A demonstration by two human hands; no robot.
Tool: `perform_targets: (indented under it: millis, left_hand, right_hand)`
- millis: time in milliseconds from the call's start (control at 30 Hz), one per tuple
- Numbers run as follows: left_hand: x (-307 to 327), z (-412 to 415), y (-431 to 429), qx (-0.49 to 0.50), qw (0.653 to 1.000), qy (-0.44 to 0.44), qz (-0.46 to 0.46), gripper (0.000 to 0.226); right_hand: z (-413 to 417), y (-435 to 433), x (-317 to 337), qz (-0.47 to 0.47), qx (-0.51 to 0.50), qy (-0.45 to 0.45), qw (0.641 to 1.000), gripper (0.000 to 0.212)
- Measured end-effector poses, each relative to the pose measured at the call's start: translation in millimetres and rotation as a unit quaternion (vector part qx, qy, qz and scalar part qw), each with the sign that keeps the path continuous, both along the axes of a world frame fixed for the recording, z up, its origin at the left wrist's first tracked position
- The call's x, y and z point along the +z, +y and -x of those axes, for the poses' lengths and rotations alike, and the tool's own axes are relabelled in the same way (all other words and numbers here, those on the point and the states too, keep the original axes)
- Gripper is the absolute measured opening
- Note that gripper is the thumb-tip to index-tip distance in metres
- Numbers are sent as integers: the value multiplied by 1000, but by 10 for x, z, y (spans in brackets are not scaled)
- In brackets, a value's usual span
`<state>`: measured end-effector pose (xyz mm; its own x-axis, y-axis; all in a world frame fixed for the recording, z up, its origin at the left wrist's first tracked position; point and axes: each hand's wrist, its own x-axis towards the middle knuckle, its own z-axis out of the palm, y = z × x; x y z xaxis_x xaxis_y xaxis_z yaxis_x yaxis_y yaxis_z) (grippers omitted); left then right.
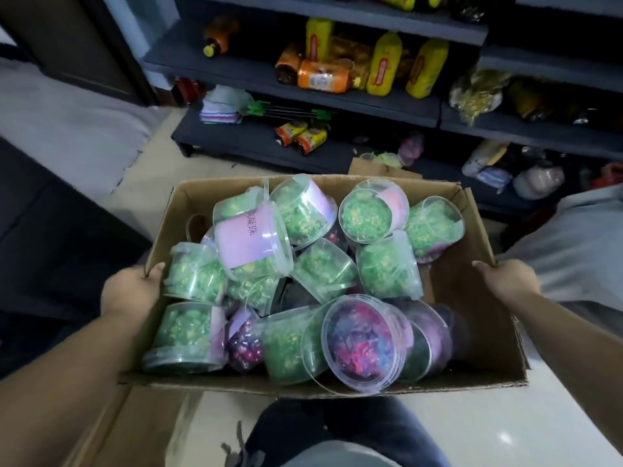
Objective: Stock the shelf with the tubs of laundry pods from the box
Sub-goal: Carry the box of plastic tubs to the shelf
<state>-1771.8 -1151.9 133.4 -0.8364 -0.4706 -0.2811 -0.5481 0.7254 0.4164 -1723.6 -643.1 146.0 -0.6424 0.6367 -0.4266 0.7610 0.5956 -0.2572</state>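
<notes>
- Box (467,284): open cardboard, held off the floor (556,416) in front of the person, facing the shelf (236,143).
- Left hand (131,291): grips the box's left wall, thumb hooked over the rim; the fingers are hidden behind the cardboard.
- Right hand (505,281): grips the right wall the same way, thumb on the rim, fingers wrapped outside.
- Tubs (384,267): clear, lidded, mostly green pods with some purple. All are in the box, heaped loosely on their sides; none has reached the shelf yet.
- Risk, spill: the purple tub (364,342) leans against the near wall close to its rim. A tilt towards the person would likely roll it out.
- Risk, grip: both holds are on thin upper walls, not under the base, so the cardboard may buckle or tear under the load.
- Risk, lids: a dropped tub may pop open and scatter pods.
- Risk, placing: the shelf already carries yellow bottles (384,62) and packets, so crowded tubs could knock them over.
</notes>
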Motion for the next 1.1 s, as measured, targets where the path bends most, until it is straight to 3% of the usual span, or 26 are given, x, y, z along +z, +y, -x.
perform_targets:
  millis: [400, 633, 900, 1100]
  left_hand:
    - [-288, 2658, 777, -187, 980, -22, 62, 44]
    - [-349, 3990, 1400, -320, 942, -20, 97, 44]
    - [-743, 5282, 2297, -491, 853, -84, 155, 44]
    - [-932, 5906, 3007, -572, 789, -111, 194, 51]
  right_hand:
    - [1232, 337, -474, 31, -132, 0, 991, 43]
    - [1490, 373, -502, 25, -255, 4, 967, 43]
    - [1608, -48, -618, 21, -443, -24, 896, 43]
    - [1635, -728, -766, 37, -600, -37, 798, 43]
